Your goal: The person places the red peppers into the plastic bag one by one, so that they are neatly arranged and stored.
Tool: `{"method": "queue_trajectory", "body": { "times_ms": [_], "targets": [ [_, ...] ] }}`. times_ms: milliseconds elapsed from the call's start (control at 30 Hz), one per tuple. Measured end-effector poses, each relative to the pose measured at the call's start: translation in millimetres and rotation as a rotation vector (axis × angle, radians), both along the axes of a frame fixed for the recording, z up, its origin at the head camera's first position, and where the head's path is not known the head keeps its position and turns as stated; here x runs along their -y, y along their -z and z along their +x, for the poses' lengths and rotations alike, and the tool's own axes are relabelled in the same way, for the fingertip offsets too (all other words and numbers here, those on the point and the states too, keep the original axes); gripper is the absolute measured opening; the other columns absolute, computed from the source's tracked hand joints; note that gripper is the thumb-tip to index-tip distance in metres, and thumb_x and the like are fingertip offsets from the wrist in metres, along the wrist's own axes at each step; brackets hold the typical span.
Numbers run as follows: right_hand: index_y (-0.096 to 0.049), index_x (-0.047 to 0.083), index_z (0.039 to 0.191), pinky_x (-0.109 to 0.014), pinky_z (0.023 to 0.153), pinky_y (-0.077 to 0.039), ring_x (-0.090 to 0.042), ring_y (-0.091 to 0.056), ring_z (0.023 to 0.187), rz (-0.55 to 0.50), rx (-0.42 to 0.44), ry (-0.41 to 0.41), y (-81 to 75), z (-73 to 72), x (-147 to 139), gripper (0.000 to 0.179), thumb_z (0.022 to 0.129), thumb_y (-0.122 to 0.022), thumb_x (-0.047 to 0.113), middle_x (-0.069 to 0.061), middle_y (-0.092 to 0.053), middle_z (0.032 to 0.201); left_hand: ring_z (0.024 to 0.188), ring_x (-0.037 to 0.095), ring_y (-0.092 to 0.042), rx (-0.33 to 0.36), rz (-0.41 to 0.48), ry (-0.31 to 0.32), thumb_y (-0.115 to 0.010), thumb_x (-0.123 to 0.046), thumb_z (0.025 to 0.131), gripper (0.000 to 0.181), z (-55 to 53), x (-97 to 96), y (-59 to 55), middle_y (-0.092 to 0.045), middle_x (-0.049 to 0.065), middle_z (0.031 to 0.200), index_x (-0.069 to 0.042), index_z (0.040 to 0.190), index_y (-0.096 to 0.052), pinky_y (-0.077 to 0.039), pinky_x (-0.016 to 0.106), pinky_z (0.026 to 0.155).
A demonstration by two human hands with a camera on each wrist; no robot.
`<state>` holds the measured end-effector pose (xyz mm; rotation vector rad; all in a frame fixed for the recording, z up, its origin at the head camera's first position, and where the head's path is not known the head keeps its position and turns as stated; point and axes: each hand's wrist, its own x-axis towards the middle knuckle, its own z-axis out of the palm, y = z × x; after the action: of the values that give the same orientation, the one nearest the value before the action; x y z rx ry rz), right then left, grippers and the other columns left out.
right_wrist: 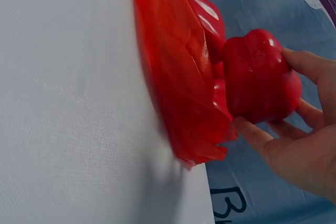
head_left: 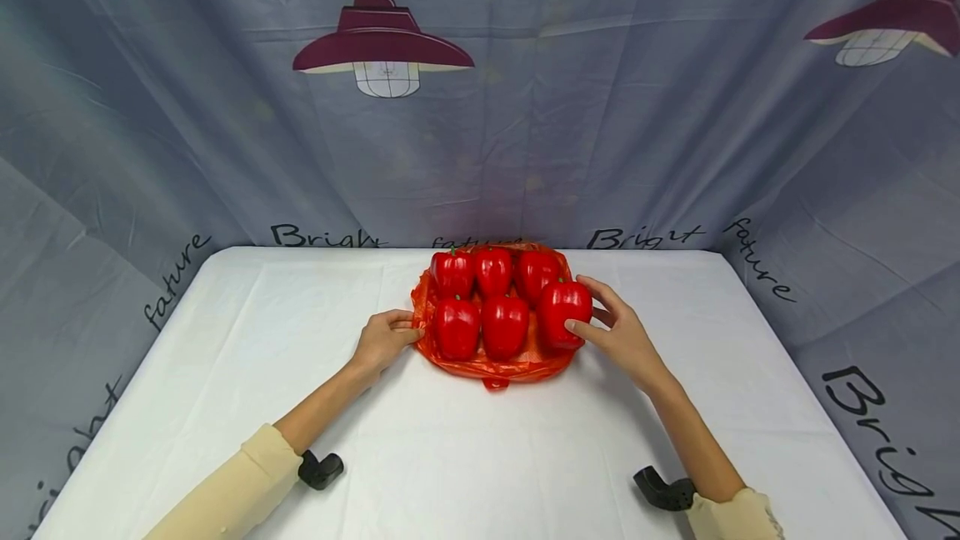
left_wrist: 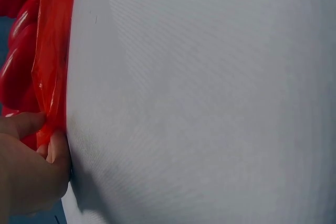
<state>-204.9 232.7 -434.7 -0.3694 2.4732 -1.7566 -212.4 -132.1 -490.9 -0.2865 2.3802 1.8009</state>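
A red plastic bag (head_left: pixel 525 369) lies spread on the white table with several red bell peppers on it in two rows, among them a front-left bell pepper (head_left: pixel 457 329). My right hand (head_left: pixel 626 340) grips one bell pepper (head_left: pixel 564 313) at the bag's right side, thumb and fingers around it. In the right wrist view, that bell pepper (right_wrist: pixel 260 77) appears raised beside the bag's edge (right_wrist: pixel 173 72). On the opposite side, my left hand (head_left: pixel 384 342) pinches the bag's rim; the left wrist view has thumb and fingers on the red plastic (left_wrist: pixel 52 66).
The white table (head_left: pixel 450 457) extends around the bag. Behind it hangs a grey-blue curtain (head_left: pixel 525 148) printed with lamps and lettering. Black curved pieces (head_left: pixel 321 470) sit by both wrists, near the beige sleeves (head_left: pixel 232 490).
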Motion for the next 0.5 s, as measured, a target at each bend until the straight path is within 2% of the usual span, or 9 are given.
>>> {"method": "queue_trajectory", "body": {
  "times_ms": [233,500],
  "targets": [
    [-0.038,0.009,0.153,-0.045,0.094,-0.052,-0.045,-0.043,0.133,-0.006,0.006,-0.027,4.6,-1.7,3,0.069,0.092,-0.07,0.014,-0.014,-0.035,0.155,0.085,0.017,-0.063,0.005,0.001,0.001,-0.071,-0.004,0.089,0.033,-1.1,-0.7,-0.9,-0.068,0.012,0.099,0.006,0.12,-0.065,-0.055,0.024,0.077],
    [-0.039,0.006,0.151,-0.041,0.094,-0.052,-0.046,-0.045,0.131,-0.012,0.032,-0.052,14.2,-3.4,3,0.068,0.092,-0.071,0.011,-0.016,-0.037,0.153,0.086,0.017,-0.063,0.003,-0.009,0.002,-0.072,-0.005,0.089,0.033,0.0,-0.2,-0.3,-0.068,0.012,0.099,0.006,0.12,-0.065,-0.055,0.023,0.076]
  ]
}}
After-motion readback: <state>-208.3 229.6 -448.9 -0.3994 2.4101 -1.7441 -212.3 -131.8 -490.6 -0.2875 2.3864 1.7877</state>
